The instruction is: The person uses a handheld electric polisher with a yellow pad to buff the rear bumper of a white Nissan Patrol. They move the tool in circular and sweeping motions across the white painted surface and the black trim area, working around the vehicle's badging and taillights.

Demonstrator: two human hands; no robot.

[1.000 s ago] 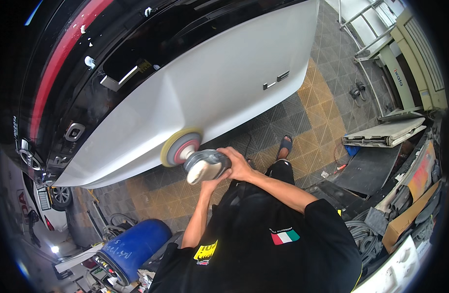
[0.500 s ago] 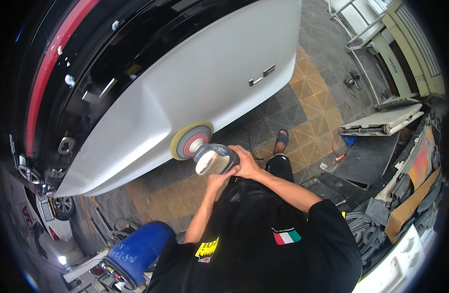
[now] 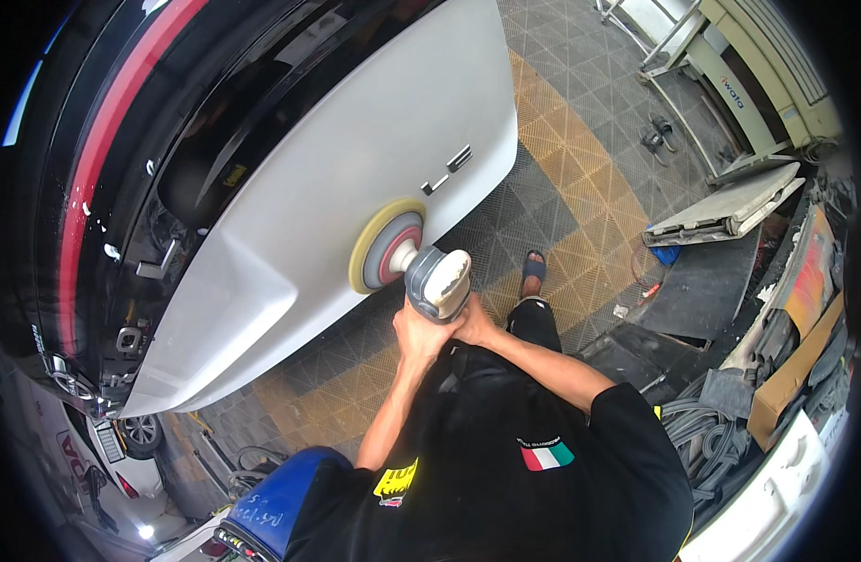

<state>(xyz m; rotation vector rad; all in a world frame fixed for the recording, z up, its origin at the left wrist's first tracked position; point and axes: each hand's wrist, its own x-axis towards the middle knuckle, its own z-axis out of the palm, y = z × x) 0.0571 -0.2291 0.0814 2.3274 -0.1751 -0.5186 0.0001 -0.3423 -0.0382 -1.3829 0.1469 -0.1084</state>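
Note:
A polisher [image 3: 440,284] with a grey and white body is gripped by both of my hands. My left hand [image 3: 425,334] wraps round its underside on the left. Close beside it, my right hand [image 3: 475,321] closes on the near right side of the body, its fingers partly hidden. The round polishing pad [image 3: 362,251], yellow at the rim with grey and red behind, lies against the silver tailgate panel [image 3: 323,215] of a car. Metal emblem letters [image 3: 447,170] stand on the panel to the right of the pad.
The car's black upper part [image 3: 196,122] and red light strip [image 3: 98,150] curve along the left. A blue barrel [image 3: 285,501] stands at lower left. On the right are a folded panel [image 3: 726,206], coiled hoses [image 3: 697,450] and a cardboard piece [image 3: 794,361]. Tiled flooring [image 3: 580,159] lies beyond.
The polisher has moved right along the silver panel, nearer the emblem letters, and its body has swung upward. Both hands have kept their hold. The whole view has shifted a little.

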